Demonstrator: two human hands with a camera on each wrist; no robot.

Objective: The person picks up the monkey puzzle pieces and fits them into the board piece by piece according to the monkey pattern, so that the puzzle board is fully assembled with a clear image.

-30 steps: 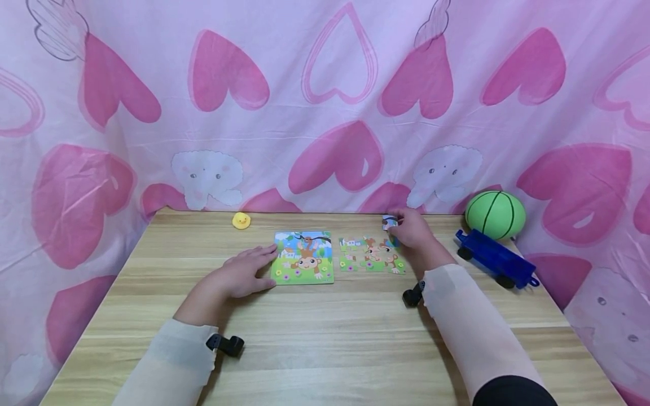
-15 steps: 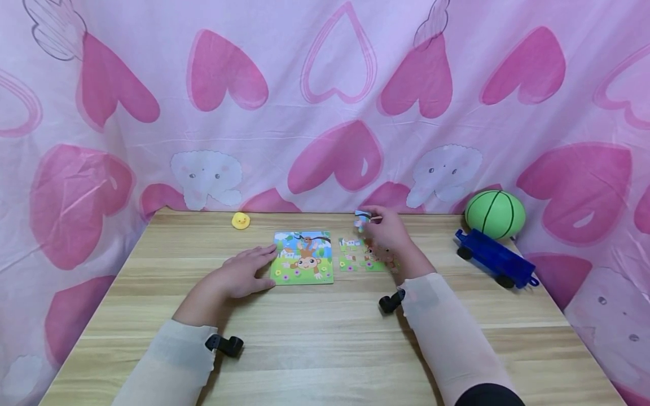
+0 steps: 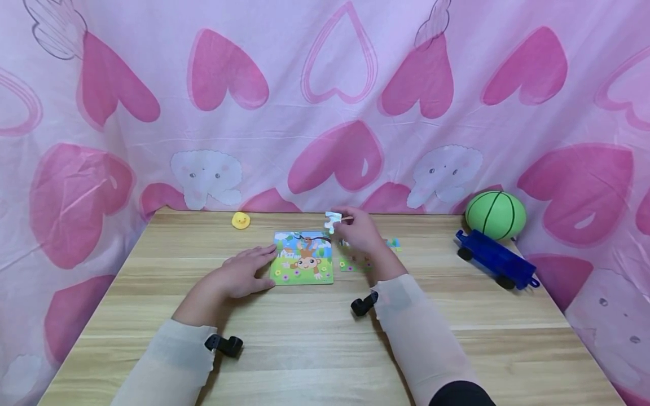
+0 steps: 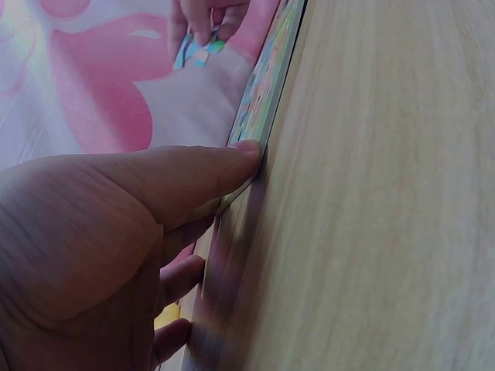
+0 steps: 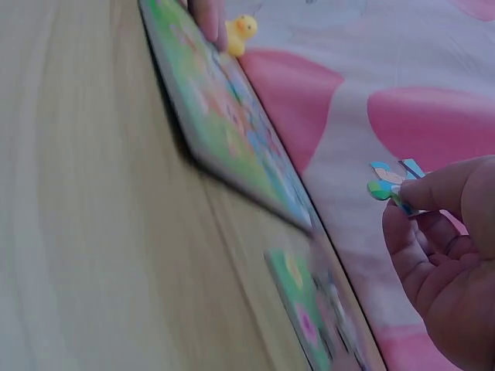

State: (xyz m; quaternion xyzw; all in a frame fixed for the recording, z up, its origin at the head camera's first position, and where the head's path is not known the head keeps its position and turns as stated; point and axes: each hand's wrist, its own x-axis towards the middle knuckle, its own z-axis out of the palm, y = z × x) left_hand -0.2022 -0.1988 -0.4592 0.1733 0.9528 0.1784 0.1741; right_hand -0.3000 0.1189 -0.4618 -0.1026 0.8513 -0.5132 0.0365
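My right hand [image 3: 360, 230] pinches a small jigsaw puzzle piece [image 3: 332, 221] between thumb and fingers, raised behind the puzzle board [image 3: 302, 270]. In the right wrist view the piece [image 5: 394, 184] shows blue, green and a dark line. My left hand [image 3: 244, 273] rests at the left side of the board, its fingers extended along the edge. The thumb [image 4: 209, 166] touches the board's near corner in the left wrist view. The board carries a monkey picture with sky, grass and flowers. Loose puzzle pieces [image 3: 349, 264] lie right of it, partly hidden under my right hand and forearm.
A yellow toy duck [image 3: 241, 220] sits near the back edge of the wooden table [image 3: 304, 349]. At the right stand a green ball [image 3: 495, 214] and a blue toy cart [image 3: 495, 259]. A pink heart-print curtain [image 3: 325, 113] hangs behind and at both sides.
My right hand has carried the puzzle piece leftward from above the loose pieces to behind the board's right corner, and the piece has turned in the fingers. My left hand has stayed put.
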